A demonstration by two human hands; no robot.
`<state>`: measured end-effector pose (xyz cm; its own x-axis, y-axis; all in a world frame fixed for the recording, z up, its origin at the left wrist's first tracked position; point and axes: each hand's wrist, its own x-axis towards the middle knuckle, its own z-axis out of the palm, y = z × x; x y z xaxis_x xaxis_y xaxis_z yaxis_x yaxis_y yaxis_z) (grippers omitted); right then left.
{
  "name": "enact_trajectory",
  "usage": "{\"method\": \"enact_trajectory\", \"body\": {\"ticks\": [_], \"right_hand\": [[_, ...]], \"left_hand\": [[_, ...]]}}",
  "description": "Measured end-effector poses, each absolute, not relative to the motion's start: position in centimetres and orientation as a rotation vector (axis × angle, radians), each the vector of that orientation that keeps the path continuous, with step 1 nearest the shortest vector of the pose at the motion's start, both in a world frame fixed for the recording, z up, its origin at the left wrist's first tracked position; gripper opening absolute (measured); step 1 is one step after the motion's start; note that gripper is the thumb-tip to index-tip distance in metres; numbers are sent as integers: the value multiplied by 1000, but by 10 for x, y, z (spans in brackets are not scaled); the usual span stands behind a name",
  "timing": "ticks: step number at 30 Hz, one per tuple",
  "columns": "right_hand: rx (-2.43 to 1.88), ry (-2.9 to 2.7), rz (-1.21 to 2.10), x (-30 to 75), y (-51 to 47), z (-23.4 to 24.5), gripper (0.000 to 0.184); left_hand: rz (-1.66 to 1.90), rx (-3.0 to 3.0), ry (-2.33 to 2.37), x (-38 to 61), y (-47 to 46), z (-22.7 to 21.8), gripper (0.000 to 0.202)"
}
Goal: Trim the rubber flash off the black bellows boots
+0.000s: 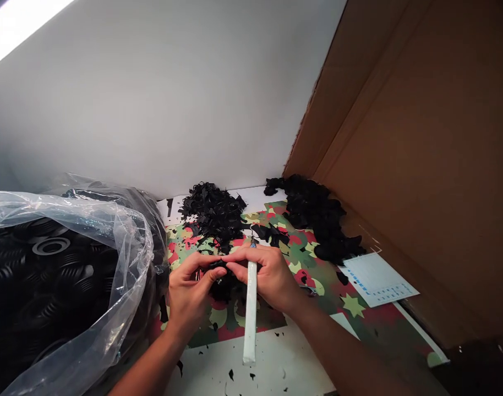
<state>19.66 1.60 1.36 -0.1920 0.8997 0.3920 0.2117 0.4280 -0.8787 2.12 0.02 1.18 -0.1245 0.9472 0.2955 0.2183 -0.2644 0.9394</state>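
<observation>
My left hand (189, 294) is closed in a pinch on a small black rubber-like piece (219, 264) at the middle of the mat. From the other side, the fingertips of my right hand (272, 275) meet it. A long white-handled tool (250, 313) is tucked in my right hand, its handle pointing toward me. Its small tip (253, 242) shows beyond the fingers, too small to make out. Fingers cover much of the black piece, so its shape is unclear. Below the hands lie more black scraps (222, 291).
At left, a clear plastic bag (131, 231) holds many black ribbed parts (24, 275). Heaps of black shreds (212, 209) and black pieces (317, 214) lie at the back on a camouflage-patterned sheet (301, 264). A printed card (379, 279) rests beside the cardboard wall (420, 181) at right.
</observation>
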Motion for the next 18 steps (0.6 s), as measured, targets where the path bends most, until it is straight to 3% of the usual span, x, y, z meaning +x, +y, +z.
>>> {"method": "enact_trajectory", "body": {"ticks": [9,15,18], "right_hand": [[-946,-1967,401,196,8,8,22],[-1157,-1694,289,204,24,3,20],[-1257,-1508,438,214,37,0,14]], "left_hand": [[1462,1799,1362,22,2,11,2],[1566,1682,1308,21,0,15,5],[1577,1486,1295,18,0,19,16]]}}
